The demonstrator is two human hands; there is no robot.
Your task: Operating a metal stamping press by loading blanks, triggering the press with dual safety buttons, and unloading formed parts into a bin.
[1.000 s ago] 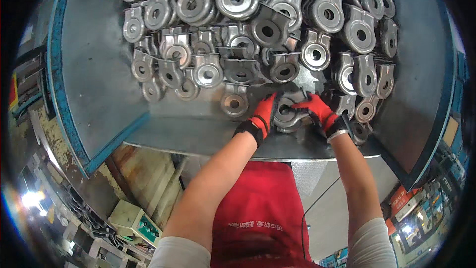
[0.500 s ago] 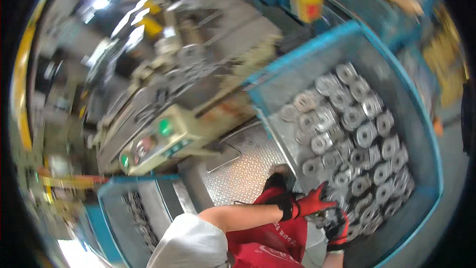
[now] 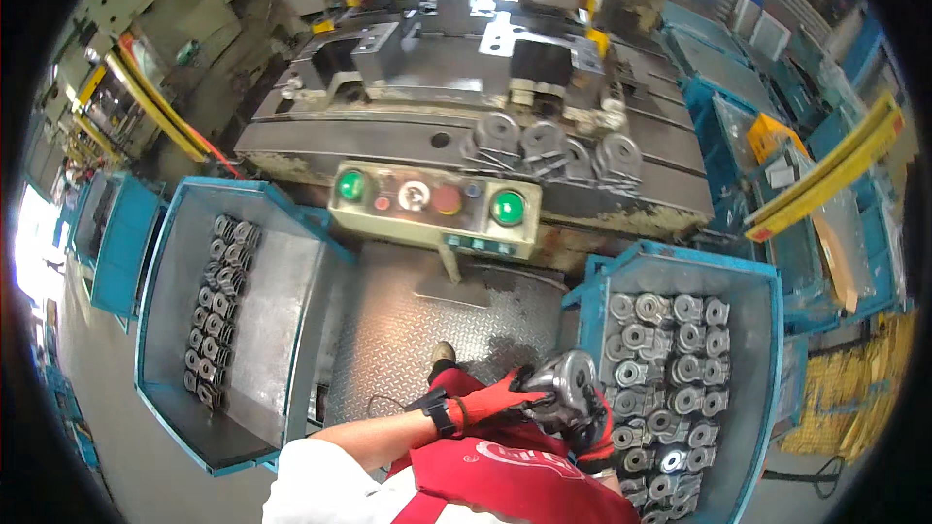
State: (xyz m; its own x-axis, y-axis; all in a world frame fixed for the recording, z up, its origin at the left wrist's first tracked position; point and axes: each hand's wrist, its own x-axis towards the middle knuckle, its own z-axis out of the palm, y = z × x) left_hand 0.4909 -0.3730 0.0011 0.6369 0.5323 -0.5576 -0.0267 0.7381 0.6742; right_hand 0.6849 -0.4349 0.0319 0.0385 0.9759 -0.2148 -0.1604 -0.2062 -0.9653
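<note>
Close in front of my red apron, my left hand [image 3: 507, 396] in a red and black glove is closed on the left side of grey metal parts with ring-shaped ends [image 3: 565, 378]. My right hand [image 3: 598, 435], gloved the same way, is closed round their right side. The parts seem bunched together; how many there are I cannot tell. Beside my right hand stands a blue-rimmed bin [image 3: 763, 369] with rows of similar metal parts [image 3: 687, 367] in it.
Ahead is a press bed [image 3: 388, 141] with several like parts [image 3: 544, 147] along its front edge. A control box [image 3: 437, 212] with green buttons juts out below it. Another blue bin [image 3: 277, 330] at left holds a column of parts [image 3: 216, 301]. A yellow post [image 3: 825, 175] stands right.
My view has swung from the right bin to face the press. Both hands have come away from the bin's near edge to in front of my body, with the metal parts in them.
</note>
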